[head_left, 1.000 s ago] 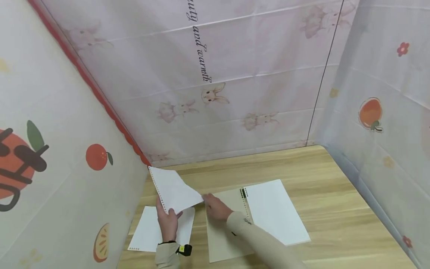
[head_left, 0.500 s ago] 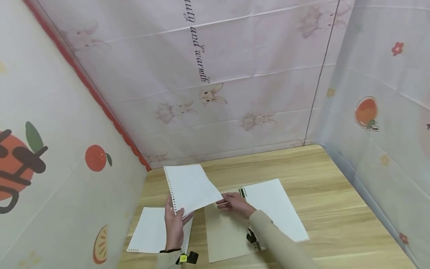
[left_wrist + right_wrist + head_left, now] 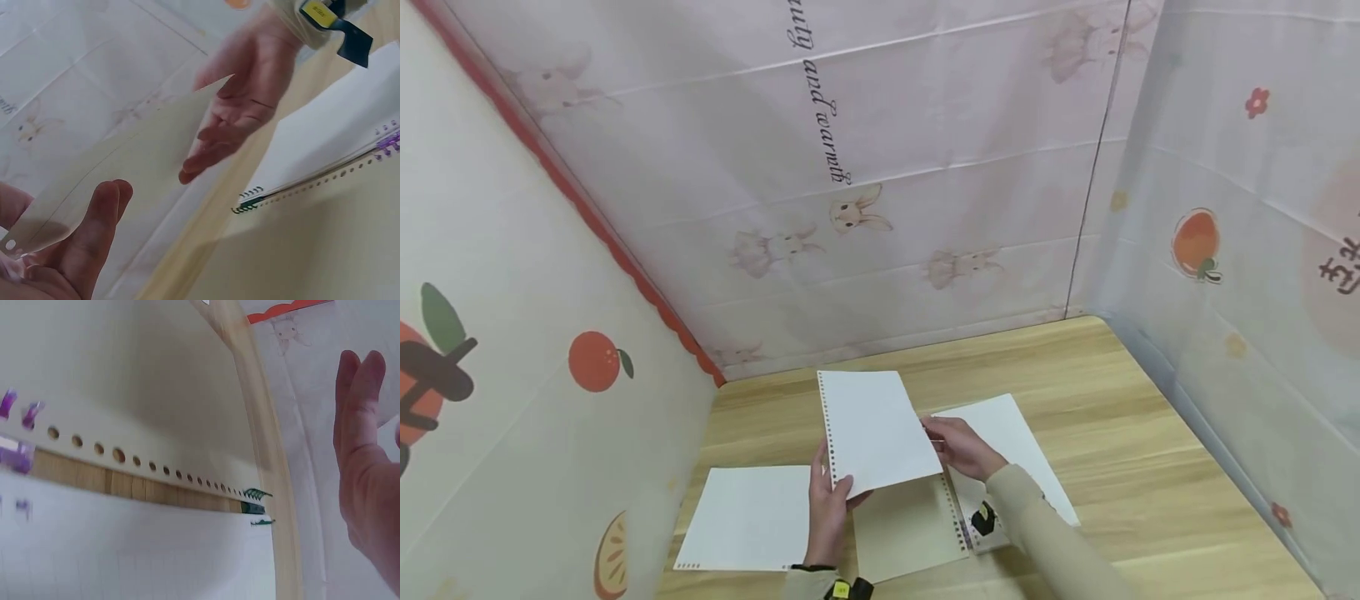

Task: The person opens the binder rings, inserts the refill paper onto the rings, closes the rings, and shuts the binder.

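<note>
My left hand point(image 3: 831, 508) holds white loose-leaf paper point(image 3: 880, 429) by its lower left corner, thumb on top and fingers underneath. A row of punched holes runs down the paper's left edge. In the left wrist view the paper's underside point(image 3: 125, 169) shows, tilted above the table. My right hand point(image 3: 964, 446) is at the paper's right edge, its fingers point(image 3: 361, 406) extended in the right wrist view. Below lies an opened ring binder: its beige cover point(image 3: 910, 533) has punched holes, and a white paper stack point(image 3: 1015, 442) lies on the right. Its green ring clip point(image 3: 253, 508) and purple ring clip point(image 3: 389, 142) stand open.
Another white sheet point(image 3: 745, 517) with holes along its near edge lies at the table's left. Wood-grain tabletop point(image 3: 1120, 433) surrounds the papers. Printed cloth walls point(image 3: 887, 317) stand behind and at both sides.
The held paper has moved right from above the loose sheet to above the beige cover, and its holed edge has turned more upright in view. Both hands moved right with it.
</note>
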`<state>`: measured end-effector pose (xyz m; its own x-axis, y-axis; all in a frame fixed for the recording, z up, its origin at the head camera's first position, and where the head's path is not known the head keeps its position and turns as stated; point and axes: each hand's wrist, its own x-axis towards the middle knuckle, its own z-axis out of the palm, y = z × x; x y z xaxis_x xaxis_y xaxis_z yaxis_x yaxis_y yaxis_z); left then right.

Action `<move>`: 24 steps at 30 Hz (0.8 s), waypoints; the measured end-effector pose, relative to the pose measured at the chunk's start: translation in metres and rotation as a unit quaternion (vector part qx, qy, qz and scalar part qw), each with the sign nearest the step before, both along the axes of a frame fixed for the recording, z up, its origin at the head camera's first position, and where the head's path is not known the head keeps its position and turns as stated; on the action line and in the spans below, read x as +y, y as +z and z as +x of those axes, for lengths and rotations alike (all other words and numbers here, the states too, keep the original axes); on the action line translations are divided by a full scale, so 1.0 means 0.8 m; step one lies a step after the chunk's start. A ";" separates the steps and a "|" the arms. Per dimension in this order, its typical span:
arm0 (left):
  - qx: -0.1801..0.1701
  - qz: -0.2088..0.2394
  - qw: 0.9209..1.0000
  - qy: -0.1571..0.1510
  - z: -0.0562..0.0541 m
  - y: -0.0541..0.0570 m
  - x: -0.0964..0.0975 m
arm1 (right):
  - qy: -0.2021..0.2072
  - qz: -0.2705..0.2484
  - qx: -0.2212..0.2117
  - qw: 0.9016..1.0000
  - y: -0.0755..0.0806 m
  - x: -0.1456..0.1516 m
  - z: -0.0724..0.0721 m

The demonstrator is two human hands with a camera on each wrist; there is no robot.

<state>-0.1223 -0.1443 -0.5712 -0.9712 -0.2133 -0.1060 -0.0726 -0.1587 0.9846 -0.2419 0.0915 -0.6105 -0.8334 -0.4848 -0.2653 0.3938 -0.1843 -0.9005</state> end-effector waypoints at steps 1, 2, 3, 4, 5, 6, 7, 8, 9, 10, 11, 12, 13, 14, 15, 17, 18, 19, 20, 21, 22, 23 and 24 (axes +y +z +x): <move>-0.001 -0.004 1.000 -0.002 0.000 -0.002 0.002 | -0.001 0.007 0.006 1.000 0.001 0.003 0.001; -0.004 -0.008 1.000 -0.002 0.000 -0.003 0.004 | -0.003 0.013 0.010 1.000 0.002 0.006 0.001; -0.005 -0.016 1.000 -0.003 0.000 -0.005 0.006 | -0.007 0.019 0.011 1.000 0.003 0.008 0.002; -0.006 -0.019 1.000 -0.004 0.000 -0.006 0.007 | -0.009 0.028 0.015 0.999 0.004 0.011 0.003; -0.007 -0.025 1.000 -0.006 -0.001 -0.007 0.008 | -0.011 0.036 0.020 0.999 0.005 0.013 0.004; -0.009 -0.031 0.999 -0.009 -0.001 -0.007 0.009 | -0.014 0.043 0.022 0.999 0.005 0.014 0.005; -0.008 -0.037 0.999 -0.015 -0.001 -0.009 0.010 | -0.017 0.055 0.028 0.998 0.006 0.016 0.006; -0.008 -0.042 0.999 -0.018 -0.002 -0.009 0.011 | -0.022 0.066 0.031 0.997 0.006 0.018 0.007; -0.005 -0.050 0.998 -0.022 -0.002 -0.011 0.012 | -0.027 0.077 0.036 0.996 0.006 0.019 0.008; -0.004 -0.054 0.998 -0.026 -0.003 -0.012 0.013 | -0.032 0.091 0.044 0.994 0.006 0.021 0.008; -0.001 -0.062 0.998 -0.033 -0.004 -0.013 0.014 | -0.039 0.102 0.050 0.993 0.005 0.023 0.008; -0.001 -0.068 0.997 -0.038 -0.005 -0.015 0.015 | -0.049 0.114 0.055 0.991 0.004 0.024 0.008; -0.001 -0.071 0.997 -0.044 -0.006 -0.017 0.016 | -0.059 0.126 0.059 0.989 0.004 0.026 0.008; -0.005 -0.078 0.996 -0.048 -0.006 -0.018 0.018 | -0.071 0.135 0.061 0.986 0.004 0.027 0.008; -0.008 -0.084 0.995 -0.053 -0.007 -0.019 0.019 | -0.083 0.145 0.065 0.984 0.003 0.029 0.008; -0.022 -0.102 0.993 -0.064 -0.006 -0.021 0.021 | -0.101 0.163 0.068 0.979 0.001 0.033 0.007; -0.028 -0.111 0.991 -0.070 -0.006 -0.022 0.021 | -0.108 0.171 0.069 0.977 0.002 0.035 0.007; -0.030 -0.126 0.989 -0.077 -0.005 -0.024 0.021 | -0.114 0.176 0.067 0.975 0.002 0.039 0.006; -0.032 -0.147 0.985 -0.082 -0.005 -0.025 0.022 | -0.118 0.180 0.067 0.974 0.002 0.042 0.006; -0.034 -0.170 0.981 -0.086 -0.005 -0.028 0.021 | -0.122 0.182 0.066 0.974 0.002 0.047 0.005; -0.037 -0.197 0.976 -0.089 -0.006 -0.032 0.021 | -0.125 0.183 0.066 0.973 0.001 0.051 0.004; -0.036 -0.226 0.969 -0.093 -0.006 -0.035 0.020 | -0.128 0.182 0.062 0.973 0.002 0.056 0.004; -0.039 -0.256 0.961 -0.095 -0.006 -0.040 0.019 | -0.132 0.182 0.061 0.972 0.002 0.061 0.002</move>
